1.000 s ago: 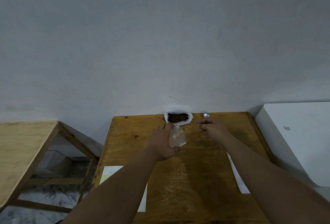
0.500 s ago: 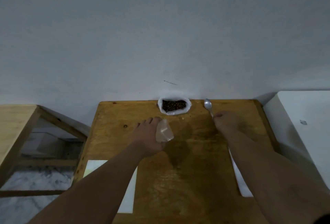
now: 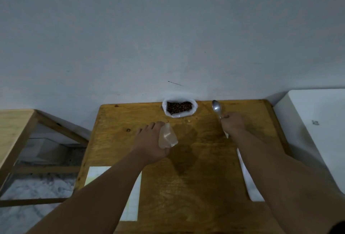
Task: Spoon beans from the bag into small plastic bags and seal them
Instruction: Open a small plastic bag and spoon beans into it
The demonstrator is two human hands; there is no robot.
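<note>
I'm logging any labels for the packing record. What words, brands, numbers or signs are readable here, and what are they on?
None can be read.
White surface at the right: a small dark mark, too small and blurred to read.
Bag of beans: no print visible.
Small plastic bag in the left hand: clear, unprinted.
Spoon in the right hand: no visible stamp.
White sheets on the table: look blank.

One view only — a wide-angle camera on the person's head, looking forward and down over both forearms. It faces a plain wall [image 3: 168, 28], which fills the upper half; the wooden table [image 3: 196, 168] fills the lower half, its far edge at mid-frame. The edges bend — lens distortion. No second view overlaps it.
</note>
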